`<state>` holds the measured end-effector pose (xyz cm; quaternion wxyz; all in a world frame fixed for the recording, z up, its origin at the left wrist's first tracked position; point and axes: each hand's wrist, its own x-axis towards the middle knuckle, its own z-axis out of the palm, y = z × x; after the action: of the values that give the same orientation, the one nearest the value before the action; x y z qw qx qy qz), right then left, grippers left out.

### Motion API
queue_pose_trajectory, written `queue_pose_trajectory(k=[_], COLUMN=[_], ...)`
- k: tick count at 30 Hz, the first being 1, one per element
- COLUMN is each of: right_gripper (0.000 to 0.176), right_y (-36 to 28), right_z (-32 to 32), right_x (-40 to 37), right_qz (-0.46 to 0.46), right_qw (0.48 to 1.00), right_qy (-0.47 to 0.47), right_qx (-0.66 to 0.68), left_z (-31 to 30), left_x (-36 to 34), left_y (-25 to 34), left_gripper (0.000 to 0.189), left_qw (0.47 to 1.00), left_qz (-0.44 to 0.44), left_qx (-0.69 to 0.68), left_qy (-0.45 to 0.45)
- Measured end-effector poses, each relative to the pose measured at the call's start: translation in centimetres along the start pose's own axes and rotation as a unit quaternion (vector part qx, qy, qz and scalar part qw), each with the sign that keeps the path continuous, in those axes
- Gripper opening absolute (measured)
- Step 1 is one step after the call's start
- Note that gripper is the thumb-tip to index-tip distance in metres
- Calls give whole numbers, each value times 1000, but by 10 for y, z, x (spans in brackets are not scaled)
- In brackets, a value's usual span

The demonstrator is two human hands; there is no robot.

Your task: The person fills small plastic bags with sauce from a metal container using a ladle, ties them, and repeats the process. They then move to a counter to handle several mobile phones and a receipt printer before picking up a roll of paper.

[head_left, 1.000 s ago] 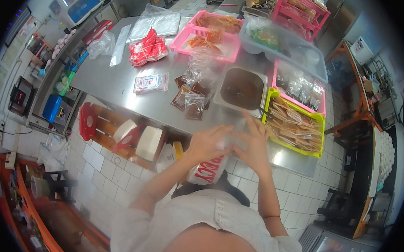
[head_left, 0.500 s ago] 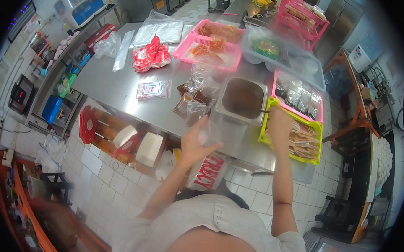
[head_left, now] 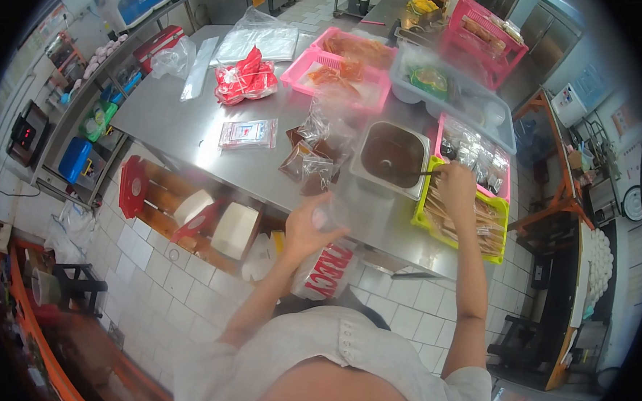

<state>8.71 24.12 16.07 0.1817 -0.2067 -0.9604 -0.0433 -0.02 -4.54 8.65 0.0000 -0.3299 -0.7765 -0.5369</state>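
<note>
My right hand [head_left: 457, 187] is closed around the dark handle of a ladle [head_left: 425, 173]. The ladle reaches over the rim of a deep steel pan [head_left: 360, 171] into brown sauce [head_left: 391, 149], where its bowl is mostly hidden. Curled at the table's front edge, my left hand [head_left: 309, 230] holds a clear plastic bag [head_left: 332, 213], thumb pointing right. Just beyond that hand lie filled clear bags with brown contents [head_left: 312, 161]. Under the right forearm is a yellow-green basket [head_left: 503, 243] with packed light-brown sticks.
Pink trays [head_left: 381, 99] with orange food, a clear plastic tub [head_left: 502, 129] and a pink basket [head_left: 508, 191] of dark packets stand behind the pan. Red bags [head_left: 246, 81] and a flat clear packet [head_left: 248, 134] lie left. Below the front edge is an open wooden drawer [head_left: 160, 202].
The view has shifted slightly. My right hand and the ladle handle have moved a little, and a pale glint now shows in the sauce. My left hand keeps its hold on the bag.
</note>
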Motion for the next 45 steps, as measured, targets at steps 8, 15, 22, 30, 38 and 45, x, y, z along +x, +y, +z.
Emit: queue_pose_trajectory(k=[8,15,22,30,38,45], right_gripper=[31,26,21,23,22,25], right_y=[-25,-35,-18,-32,-38,-19], right_z=[23,34,39,33,42,-2], right_x=[-3,-27,-51,-75,-85,-55], right_qz=[-8,-25,130,331,395,358], right_qw=[987,989,933,763,618,659], right_qy=[160,106,31,-38,-43,-8], right_qx=[1,99,334,554,678,661], left_z=[1,-4,0,5,19,25], left_x=[1,1,-1,7,38,92], left_y=[0,-6,-11,-20,-19,17], left_gripper=[68,64,63,68,62,60], left_qw=[999,999,995,994,986,992], left_qz=[-33,-38,-60,-31,-30,-17], left_qx=[-34,-33,-73,-102,-161,-125], left_qy=[-1,-13,-40,-33,-29,-27])
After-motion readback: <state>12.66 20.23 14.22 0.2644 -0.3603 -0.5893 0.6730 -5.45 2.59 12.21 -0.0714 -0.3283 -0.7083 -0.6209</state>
